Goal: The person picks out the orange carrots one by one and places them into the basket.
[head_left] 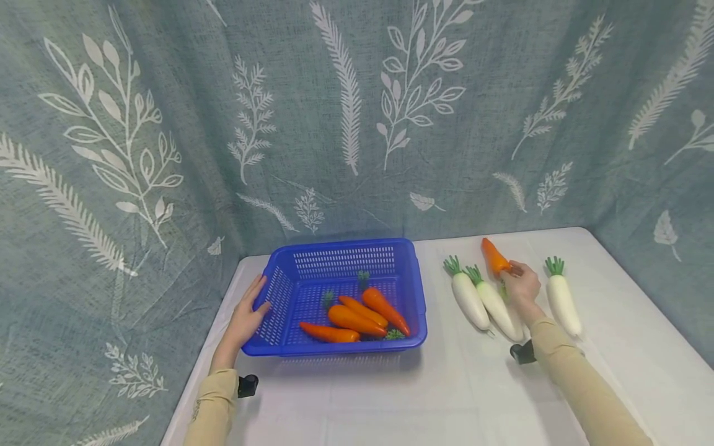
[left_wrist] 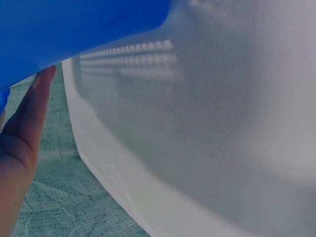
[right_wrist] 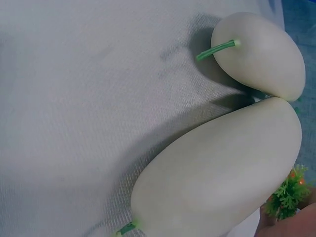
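Observation:
A blue plastic basket (head_left: 346, 348) holds several orange carrots (head_left: 357, 319) with green tops. At its left side, my left hand (head_left: 245, 316) rests against the wall and rim, fingers straight, thumb over the rim. In the left wrist view, the left fingers (left_wrist: 37, 111) touch the basket's (left_wrist: 84, 29) underside edge. Over the right of the table, my right hand (head_left: 522, 285) pinches a carrot (head_left: 494, 257) by its leafy end. Its green leaves (right_wrist: 287, 195) show beside the fingers in the right wrist view. Right below lie white radishes (head_left: 470, 300), partly hidden by the hand.
Another white radish (head_left: 564, 303) lies right of my right hand, green top away from me. The white-covered table (head_left: 401, 396) meets a teal leaf-patterned curtain (head_left: 334, 155) at the back and sides.

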A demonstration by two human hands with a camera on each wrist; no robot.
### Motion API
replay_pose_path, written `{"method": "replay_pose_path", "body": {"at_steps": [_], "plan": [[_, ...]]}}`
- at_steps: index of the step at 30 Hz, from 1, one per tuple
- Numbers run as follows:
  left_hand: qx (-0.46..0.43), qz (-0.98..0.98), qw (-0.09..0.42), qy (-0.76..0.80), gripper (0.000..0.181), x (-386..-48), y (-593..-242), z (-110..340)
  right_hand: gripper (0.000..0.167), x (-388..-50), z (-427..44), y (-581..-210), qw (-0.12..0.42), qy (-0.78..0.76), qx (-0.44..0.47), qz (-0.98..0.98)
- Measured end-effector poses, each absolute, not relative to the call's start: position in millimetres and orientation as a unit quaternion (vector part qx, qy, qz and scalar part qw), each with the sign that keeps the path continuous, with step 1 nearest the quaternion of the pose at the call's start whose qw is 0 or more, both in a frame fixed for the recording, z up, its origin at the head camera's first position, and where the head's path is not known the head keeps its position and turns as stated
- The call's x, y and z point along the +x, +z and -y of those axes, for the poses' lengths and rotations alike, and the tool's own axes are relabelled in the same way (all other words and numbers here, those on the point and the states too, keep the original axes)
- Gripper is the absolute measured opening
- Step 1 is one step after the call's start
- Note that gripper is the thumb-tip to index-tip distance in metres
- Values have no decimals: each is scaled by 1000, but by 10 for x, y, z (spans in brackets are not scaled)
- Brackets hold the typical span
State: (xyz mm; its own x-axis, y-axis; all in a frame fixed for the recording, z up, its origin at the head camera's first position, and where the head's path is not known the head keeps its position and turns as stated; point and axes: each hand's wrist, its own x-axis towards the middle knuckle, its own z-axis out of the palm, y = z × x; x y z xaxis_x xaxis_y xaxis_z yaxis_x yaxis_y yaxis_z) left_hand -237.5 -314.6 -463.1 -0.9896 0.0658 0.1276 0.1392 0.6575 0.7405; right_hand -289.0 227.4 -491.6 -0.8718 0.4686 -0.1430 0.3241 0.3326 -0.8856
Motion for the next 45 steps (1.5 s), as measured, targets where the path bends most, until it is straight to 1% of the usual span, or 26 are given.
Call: {"method": "replay_pose_path", "body": {"at_steps": [15, 23, 30, 36, 45], "plan": [[-52, 914, 34, -402, 58, -2400, -4592, 3146, 49, -2874, -2356, -4859, 79, 546, -241, 798], [-54, 912, 37, -405, 58, -2389, -4587, 3132, 49, -2864, -2387, -4813, 75, 559, -220, 796], [-45, 912, 24, -408, 58, -2386, -4567, 3123, 50, -2842, -2400, -4786, 60, 571, -206, 792], [-42, 914, 20, -403, 58, -2391, -4592, 3134, 51, -2812, -2385, -4793, 66, 585, -183, 787], [-46, 912, 29, -406, 58, -2403, -4628, 3133, 51, -2788, -2310, -4771, 76, 591, -168, 785]]}}
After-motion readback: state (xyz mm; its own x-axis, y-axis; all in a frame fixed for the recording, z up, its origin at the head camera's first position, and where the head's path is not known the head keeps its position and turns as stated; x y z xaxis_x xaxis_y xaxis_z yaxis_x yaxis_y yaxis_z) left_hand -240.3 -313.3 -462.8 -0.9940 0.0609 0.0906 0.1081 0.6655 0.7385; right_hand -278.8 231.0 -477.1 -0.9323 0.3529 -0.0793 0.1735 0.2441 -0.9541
